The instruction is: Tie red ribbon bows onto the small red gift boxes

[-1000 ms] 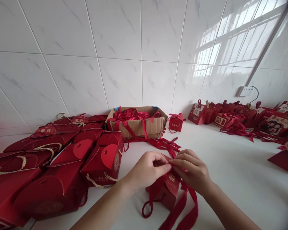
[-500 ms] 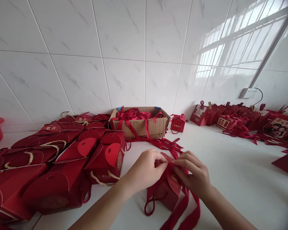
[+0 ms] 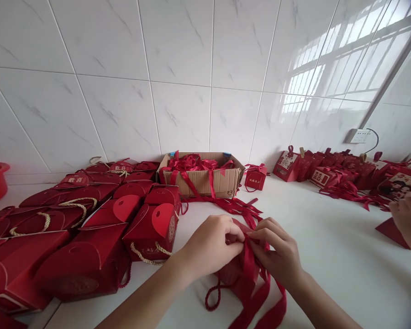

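A small red gift box [image 3: 231, 276] stands on the white table in front of me, partly covered by my hands, a cord loop at its lower left. Red ribbon [image 3: 249, 269] lies over its top, with long tails hanging down toward me. My left hand [image 3: 214, 242] pinches the ribbon at the top of the box from the left. From the right, my right hand [image 3: 277, 246] pinches the ribbon close beside it, the fingertips nearly touching. The exact fold between the fingers is hidden.
Many red boxes [image 3: 89, 256] with rope handles fill the left. A cardboard box [image 3: 205, 183] of ribbon stands at the wall, a small tied box [image 3: 255, 177] beside it. More decorated boxes [image 3: 329, 167] sit at the right, where another person's hand [image 3: 409, 219] holds a red piece.
A ribbon length now hangs down over the front of the box between my hands. The other person's hand has come further into view at the right. The view has shifted slightly.
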### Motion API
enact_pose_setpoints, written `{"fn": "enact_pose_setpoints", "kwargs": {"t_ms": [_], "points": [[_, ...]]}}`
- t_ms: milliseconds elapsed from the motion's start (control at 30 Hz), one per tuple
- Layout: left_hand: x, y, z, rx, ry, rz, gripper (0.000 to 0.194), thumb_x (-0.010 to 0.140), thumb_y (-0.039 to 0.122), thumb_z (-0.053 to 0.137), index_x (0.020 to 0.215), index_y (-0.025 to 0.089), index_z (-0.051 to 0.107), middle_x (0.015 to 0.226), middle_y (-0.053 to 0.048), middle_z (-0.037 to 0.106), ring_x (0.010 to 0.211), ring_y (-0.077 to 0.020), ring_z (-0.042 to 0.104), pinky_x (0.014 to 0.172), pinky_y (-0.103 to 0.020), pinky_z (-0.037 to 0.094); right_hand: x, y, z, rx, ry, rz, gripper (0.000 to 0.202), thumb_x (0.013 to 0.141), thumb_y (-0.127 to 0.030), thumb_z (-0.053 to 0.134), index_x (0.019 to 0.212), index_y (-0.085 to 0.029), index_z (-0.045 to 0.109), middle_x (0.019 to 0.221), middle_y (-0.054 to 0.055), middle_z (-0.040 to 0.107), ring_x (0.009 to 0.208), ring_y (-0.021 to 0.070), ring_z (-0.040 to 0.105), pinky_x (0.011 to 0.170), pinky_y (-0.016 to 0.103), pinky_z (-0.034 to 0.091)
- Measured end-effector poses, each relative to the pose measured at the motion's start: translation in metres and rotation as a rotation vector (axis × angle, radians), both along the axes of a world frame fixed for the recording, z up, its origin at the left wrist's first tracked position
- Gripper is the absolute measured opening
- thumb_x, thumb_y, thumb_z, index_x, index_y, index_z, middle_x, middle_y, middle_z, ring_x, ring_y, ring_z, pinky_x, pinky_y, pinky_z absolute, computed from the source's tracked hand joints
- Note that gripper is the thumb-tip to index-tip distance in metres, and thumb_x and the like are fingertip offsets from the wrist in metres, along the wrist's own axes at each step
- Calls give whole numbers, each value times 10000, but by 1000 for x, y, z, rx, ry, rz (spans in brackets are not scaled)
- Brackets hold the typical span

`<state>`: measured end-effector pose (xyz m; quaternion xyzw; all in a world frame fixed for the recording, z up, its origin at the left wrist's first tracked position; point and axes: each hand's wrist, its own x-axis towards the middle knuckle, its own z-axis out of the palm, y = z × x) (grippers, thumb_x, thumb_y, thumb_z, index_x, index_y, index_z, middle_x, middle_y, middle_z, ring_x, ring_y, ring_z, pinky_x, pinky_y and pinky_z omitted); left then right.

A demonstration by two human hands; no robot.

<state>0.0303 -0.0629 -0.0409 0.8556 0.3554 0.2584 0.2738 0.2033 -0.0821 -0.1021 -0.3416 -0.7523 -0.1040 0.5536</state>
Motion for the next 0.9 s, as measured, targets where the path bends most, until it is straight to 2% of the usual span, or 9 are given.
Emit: {"fn": "enact_pose_setpoints", "kwargs": {"t_ms": [133,267,367,567,667,800,900], "points": [[-5,0,1,-7,11,-60,201,761,173,538,754,235,729,747,-10,671,662,-155,598,577,-235,445,-1,-1,0,-23,21,-21,191,792,-42,531,773,-223,586,632,4,567,570,133,498,492,267,425],[-9,4,-2,-111,-37,-6,212,805,234,516,789,229,727,732,-9,707,671,-169,633,562,-239,454,-2,-2,0,-37,27,-28,172,806,-59,521,800,-220,581,623,-3,547,545,125,480,493,268,434],[-8,6,-2,-121,-56,17,173,791,235,541,810,232,713,733,2,708,660,-163,632,566,-242,460,-2,-2,0,-41,21,-21,172,806,-57,523,813,-220,576,633,1,551,555,128,485,501,269,440],[-3,6,-3,-72,-62,12,185,753,171,590,833,263,729,836,25,718,740,-158,637,667,-252,486,-1,-2,0,-57,17,-9,167,806,-60,528,814,-220,578,646,2,558,558,128,493,501,264,436],[-3,9,-6,-6,-35,28,193,760,157,593,806,268,743,813,21,715,757,-168,633,670,-267,483,1,-2,-1,-92,20,13,174,811,-65,516,836,-221,588,674,8,571,577,131,514,507,260,444],[-4,12,-6,90,39,3,213,778,142,575,801,261,750,767,13,706,728,-168,616,657,-276,470,5,-1,-3,-181,8,95,201,821,-62,513,916,-223,590,753,25,585,625,131,536,510,244,456],[-5,12,-3,154,39,20,218,789,136,557,819,251,740,807,6,708,738,-167,613,662,-274,466,9,0,-5,-230,-8,173,235,830,-52,527,976,-228,579,797,27,574,657,124,533,535,239,462]]}}
